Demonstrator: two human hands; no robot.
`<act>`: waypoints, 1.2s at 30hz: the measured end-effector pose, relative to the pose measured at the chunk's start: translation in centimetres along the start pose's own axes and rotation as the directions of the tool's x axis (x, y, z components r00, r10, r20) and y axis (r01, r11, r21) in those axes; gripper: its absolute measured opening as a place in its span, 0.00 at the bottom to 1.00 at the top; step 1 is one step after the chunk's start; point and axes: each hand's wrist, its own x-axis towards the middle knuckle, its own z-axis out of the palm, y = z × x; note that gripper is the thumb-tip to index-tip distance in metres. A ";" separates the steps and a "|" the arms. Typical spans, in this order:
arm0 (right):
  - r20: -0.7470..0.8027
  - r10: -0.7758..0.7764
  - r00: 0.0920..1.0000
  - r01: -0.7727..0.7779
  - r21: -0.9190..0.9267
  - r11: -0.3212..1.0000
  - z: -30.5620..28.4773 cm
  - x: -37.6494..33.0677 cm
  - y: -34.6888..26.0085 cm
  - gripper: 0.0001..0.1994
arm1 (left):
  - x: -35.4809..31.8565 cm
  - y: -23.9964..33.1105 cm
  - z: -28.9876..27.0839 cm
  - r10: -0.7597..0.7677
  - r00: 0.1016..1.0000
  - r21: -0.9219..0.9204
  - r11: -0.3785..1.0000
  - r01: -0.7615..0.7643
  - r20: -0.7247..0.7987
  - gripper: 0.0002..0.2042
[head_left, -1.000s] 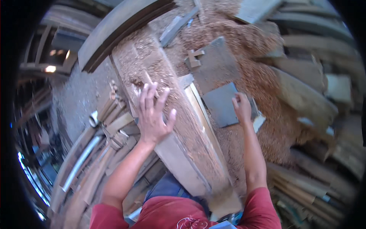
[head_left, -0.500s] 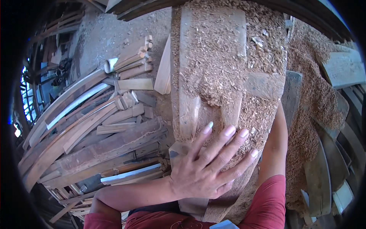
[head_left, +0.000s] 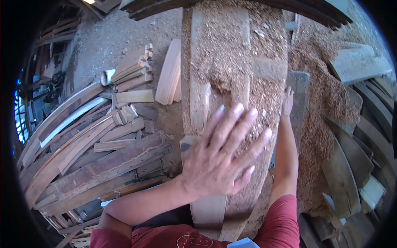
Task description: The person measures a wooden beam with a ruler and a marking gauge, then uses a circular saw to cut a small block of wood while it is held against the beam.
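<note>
The left hand is spread wide over a long brown wooden counter strewn with tan shavings; the grip of the right hand, alongside, cannot be determined.

I wear a dark red T-shirt with short sleeves and a pale line drawing across the chest. Below it shows dark legwear. My left hand, right hand and forearms are bare, the fingers slender.
</note>
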 end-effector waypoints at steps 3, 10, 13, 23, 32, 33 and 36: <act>-0.085 0.141 0.986 -0.135 0.071 0.988 -5.0 -6.3 1.6 0.09 | 1.1 0.5 0.4 0.061 0.998 -0.009 0.998 -0.061 -0.019 0.33; 0.281 0.595 0.753 -0.516 0.814 0.268 -25.2 -26.0 -3.7 0.10 | -0.7 -0.1 1.7 0.085 0.967 0.140 0.989 -0.053 -0.238 0.32; 0.367 0.658 0.658 -0.336 0.925 -0.180 -33.2 -34.8 -8.6 0.10 | -1.1 0.3 1.8 0.140 0.943 0.150 0.984 -0.098 -0.301 0.28; 0.251 0.856 0.452 -0.314 0.943 -0.110 -41.0 -61.6 -28.3 0.12 | -21.1 6.9 3.6 0.711 0.698 -0.051 0.703 -0.709 0.090 0.37; 0.097 0.894 0.438 -0.720 0.634 0.284 -32.8 -71.6 -35.5 0.22 | -30.6 10.2 5.8 0.653 0.593 0.187 0.583 -0.791 0.472 0.58; -0.004 0.883 0.469 -0.819 0.373 0.437 -32.4 -71.0 -36.4 0.22 | -29.9 8.5 6.4 0.649 0.604 0.274 0.543 -0.794 0.463 0.61; -0.123 0.910 0.396 -0.813 0.413 0.409 -32.1 -70.9 -36.7 0.19 | -25.6 7.3 10.2 0.791 0.506 0.344 0.396 -0.851 0.343 0.62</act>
